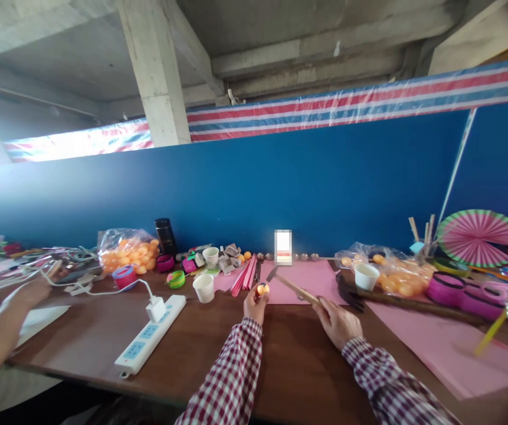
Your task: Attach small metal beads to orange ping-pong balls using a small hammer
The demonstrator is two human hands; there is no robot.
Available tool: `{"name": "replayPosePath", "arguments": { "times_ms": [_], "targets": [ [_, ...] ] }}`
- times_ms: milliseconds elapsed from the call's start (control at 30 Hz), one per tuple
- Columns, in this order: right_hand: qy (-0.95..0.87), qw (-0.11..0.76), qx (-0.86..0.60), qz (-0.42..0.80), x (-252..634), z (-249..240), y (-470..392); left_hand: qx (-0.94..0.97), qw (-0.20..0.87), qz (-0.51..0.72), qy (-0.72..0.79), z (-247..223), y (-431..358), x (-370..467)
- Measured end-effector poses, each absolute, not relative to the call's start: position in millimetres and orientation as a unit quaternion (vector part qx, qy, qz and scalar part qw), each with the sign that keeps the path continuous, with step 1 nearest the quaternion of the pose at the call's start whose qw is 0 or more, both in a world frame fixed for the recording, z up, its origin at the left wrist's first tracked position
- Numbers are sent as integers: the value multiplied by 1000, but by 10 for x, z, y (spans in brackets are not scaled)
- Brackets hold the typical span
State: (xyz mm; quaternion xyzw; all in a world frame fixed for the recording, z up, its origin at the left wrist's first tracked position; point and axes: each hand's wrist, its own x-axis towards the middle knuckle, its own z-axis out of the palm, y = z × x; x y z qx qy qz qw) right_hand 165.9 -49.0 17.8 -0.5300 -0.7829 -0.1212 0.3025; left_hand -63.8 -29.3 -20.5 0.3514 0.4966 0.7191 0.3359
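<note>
Close to the pink sheet's near left corner, my left hand pinches a small orange ball that has a dark mark at its top. My right hand is closed round the light wooden handle of a slim tool. That tool's small dark head points left, above the ball and over the pink sheet; whether it is a brush or a little hammer I cannot tell. Head and ball look slightly apart.
A white power strip and a paper cup lie to the left. Bags of orange balls stand both sides. To the right are another cup, a dark tool and magenta rolls. Another person's arm reaches in at far left.
</note>
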Motion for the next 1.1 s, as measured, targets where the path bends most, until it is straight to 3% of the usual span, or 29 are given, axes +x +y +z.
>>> {"name": "replayPosePath", "arguments": {
  "times_ms": [233, 1100],
  "targets": [
    [-796, 276, -525, -121, 1649, 140, -476, 360, 326, 726, 487, -167, -310, -638],
    [-785, 304, -525, -129, 1645, 182, -514, 398, 276, 709, 513, -43, -392, -591]
  ]
}}
